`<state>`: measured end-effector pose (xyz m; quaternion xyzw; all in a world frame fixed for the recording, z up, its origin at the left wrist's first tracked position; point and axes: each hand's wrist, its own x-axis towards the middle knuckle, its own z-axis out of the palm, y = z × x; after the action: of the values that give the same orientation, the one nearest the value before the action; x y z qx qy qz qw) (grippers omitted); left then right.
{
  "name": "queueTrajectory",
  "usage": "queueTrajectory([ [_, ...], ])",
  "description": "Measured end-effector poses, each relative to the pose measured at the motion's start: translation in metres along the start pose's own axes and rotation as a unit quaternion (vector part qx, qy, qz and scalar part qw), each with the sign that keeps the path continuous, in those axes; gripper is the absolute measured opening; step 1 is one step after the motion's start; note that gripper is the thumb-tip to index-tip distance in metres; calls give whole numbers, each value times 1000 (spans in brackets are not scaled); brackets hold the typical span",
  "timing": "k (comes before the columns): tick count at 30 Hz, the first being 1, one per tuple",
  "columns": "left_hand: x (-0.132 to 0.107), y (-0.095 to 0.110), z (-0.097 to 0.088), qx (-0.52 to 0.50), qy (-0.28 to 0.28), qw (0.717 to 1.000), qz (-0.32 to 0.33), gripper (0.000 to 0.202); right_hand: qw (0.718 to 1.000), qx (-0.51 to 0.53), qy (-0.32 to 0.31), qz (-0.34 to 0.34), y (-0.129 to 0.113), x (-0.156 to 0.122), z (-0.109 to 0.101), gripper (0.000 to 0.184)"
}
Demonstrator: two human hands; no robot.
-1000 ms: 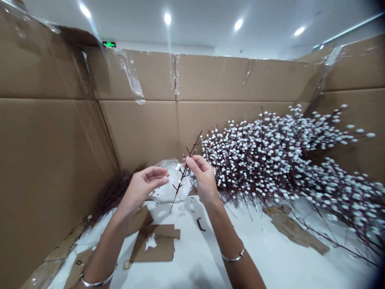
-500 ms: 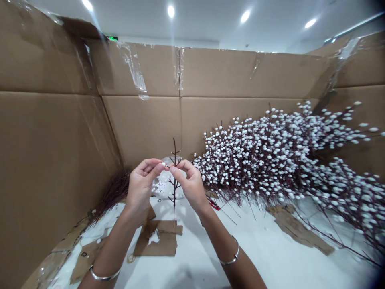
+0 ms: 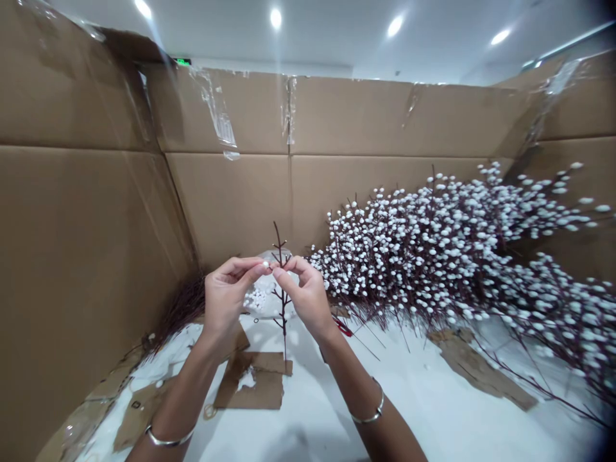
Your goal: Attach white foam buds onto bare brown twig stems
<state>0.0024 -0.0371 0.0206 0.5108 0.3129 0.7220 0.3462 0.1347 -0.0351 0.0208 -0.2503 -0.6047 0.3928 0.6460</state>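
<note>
My left hand (image 3: pixel 226 295) pinches a small white bud (image 3: pixel 265 264) between its fingertips, close to the top of a thin dark brown twig (image 3: pixel 282 301). The twig stands nearly upright between my hands, with a few white buds on it hard to make out. My right hand (image 3: pixel 305 296) is closed on the twig's upper part, its fingertips almost meeting the bud. A clear plastic bag (image 3: pixel 269 282) of white buds lies behind the twig, partly hidden by my hands.
A large heap of white-budded branches (image 3: pixel 447 256) fills the right side, with bare dark twigs (image 3: pixel 183 303) at the left. Cardboard walls (image 3: pixel 231 205) surround a white sheet (image 3: pixel 308 410) holding cardboard scraps (image 3: pixel 250 382) and a small red-handled tool (image 3: pixel 342 326).
My left hand has gone from open to pinching a white bud. The twig has gone from tilted to nearly upright, and my hands have come closer together.
</note>
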Motion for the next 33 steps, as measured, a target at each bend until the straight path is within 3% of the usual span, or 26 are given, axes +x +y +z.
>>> queueTrajectory([
  [22, 1, 2, -4, 103, -36, 991, 75, 6, 1000, -30, 6, 4, 5, 4, -2, 20],
  [33, 2, 1, -2, 108, -34, 991, 69, 11, 999, 29, 28, 27, 9, 5, -1, 16],
])
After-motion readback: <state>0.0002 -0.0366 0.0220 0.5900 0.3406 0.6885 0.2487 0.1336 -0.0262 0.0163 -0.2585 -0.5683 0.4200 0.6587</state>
